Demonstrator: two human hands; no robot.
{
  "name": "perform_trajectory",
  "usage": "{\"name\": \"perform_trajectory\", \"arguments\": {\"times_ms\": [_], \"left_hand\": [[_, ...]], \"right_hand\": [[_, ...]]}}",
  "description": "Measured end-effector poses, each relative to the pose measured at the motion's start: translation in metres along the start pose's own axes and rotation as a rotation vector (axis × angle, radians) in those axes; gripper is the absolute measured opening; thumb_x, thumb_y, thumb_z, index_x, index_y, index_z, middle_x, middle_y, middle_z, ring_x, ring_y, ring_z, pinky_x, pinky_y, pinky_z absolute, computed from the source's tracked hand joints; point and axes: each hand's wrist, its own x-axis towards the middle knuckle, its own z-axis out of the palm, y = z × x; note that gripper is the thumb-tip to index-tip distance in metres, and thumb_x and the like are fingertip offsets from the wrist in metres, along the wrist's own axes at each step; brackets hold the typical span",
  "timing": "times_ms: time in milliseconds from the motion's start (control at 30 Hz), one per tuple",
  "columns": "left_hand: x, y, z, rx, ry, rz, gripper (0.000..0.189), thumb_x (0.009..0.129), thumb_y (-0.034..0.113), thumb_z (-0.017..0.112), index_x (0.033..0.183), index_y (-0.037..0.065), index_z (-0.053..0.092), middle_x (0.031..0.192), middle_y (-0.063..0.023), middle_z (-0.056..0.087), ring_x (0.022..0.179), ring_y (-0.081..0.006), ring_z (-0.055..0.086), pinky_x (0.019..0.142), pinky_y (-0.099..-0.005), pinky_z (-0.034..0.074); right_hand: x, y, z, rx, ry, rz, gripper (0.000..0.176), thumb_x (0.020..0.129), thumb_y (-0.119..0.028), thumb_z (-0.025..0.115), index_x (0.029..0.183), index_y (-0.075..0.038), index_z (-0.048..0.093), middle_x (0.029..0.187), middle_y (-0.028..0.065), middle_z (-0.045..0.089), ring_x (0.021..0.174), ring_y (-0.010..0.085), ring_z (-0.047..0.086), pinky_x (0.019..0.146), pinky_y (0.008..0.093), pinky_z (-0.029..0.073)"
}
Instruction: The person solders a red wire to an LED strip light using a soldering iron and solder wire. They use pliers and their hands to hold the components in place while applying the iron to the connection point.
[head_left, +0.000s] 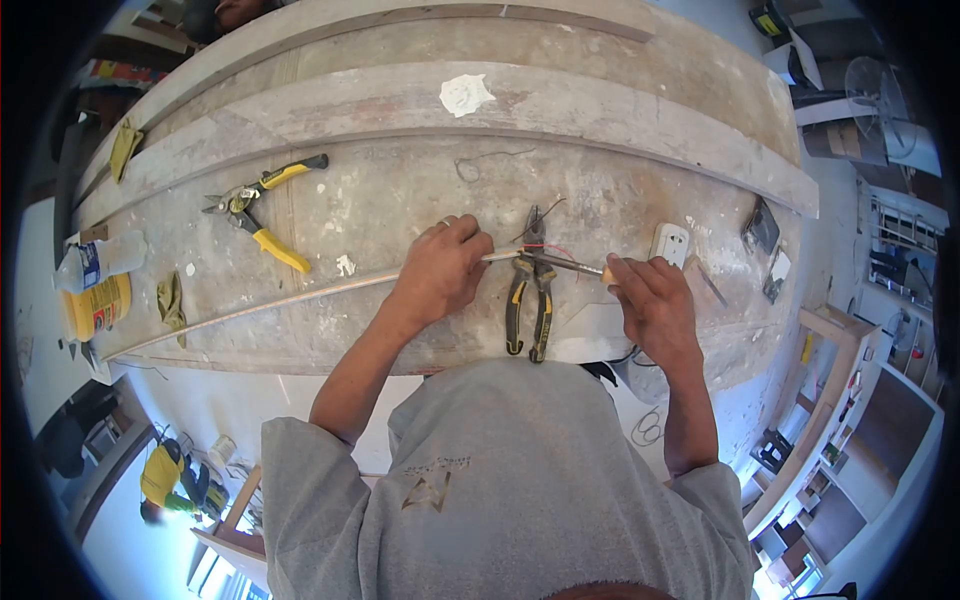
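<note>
My left hand (440, 265) is closed round a long, thin, pale strip (300, 298), near its right end. The strip runs left along the bench. My right hand (655, 305) grips the light handle of what looks like a soldering iron (572, 265); its metal shaft points left to the strip's end. Combination pliers (543, 312) with black and yellow handles lie beneath the meeting point, jaws away from me. A thin red wire (548, 246) crosses by the jaws, and a dark wire (550, 210) sticks up beside them.
Yellow-handled cutting pliers (243, 203) lie open on the left. A white socket block (670, 243) sits beyond my right hand. Long boards (380, 98) span the bench's far side. A yellow bottle (100, 305) stands at the left end; a person (163, 475) is at lower left.
</note>
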Motion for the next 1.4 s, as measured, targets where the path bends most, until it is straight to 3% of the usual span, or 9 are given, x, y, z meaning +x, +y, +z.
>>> {"name": "perform_trajectory", "arguments": {"times_ms": [100, 167, 1400], "left_hand": [[0.000, 0.001, -0.001, -0.007, -0.023, -0.012, 0.018, 0.084, 0.003, 0.078, 0.097, 0.007, 0.067, 0.102, -0.0117, 0.062, 0.102, -0.0356, 0.065, 0.091, -0.0487, 0.055], [0.000, -0.002, 0.000, -0.016, -0.006, -0.006, 0.019, 0.083, 0.004, 0.078, 0.100, 0.008, 0.070, 0.101, -0.0111, 0.064, 0.098, -0.0365, 0.066, 0.085, -0.0489, 0.055], [0.015, 0.007, 0.000, -0.033, -0.046, 0.015, 0.018, 0.084, 0.006, 0.078, 0.100, 0.007, 0.072, 0.101, -0.0128, 0.066, 0.096, -0.0379, 0.067, 0.084, -0.0494, 0.055]], "right_hand": [[0.001, 0.000, 0.001, -0.027, -0.012, 0.003, 0.045, 0.087, -0.006, 0.080, 0.132, -0.004, 0.073, 0.110, 0.0079, 0.077, 0.093, 0.0273, 0.066, 0.080, 0.0428, 0.051], [0.000, 0.002, 0.000, -0.048, -0.015, -0.001, 0.044, 0.088, -0.006, 0.080, 0.132, -0.004, 0.074, 0.110, 0.0077, 0.077, 0.093, 0.0272, 0.065, 0.080, 0.0427, 0.050], [-0.002, 0.012, -0.027, -0.091, -0.063, 0.005, 0.044, 0.085, -0.006, 0.081, 0.129, -0.005, 0.074, 0.109, 0.0069, 0.077, 0.093, 0.0280, 0.068, 0.079, 0.0432, 0.052]]}}
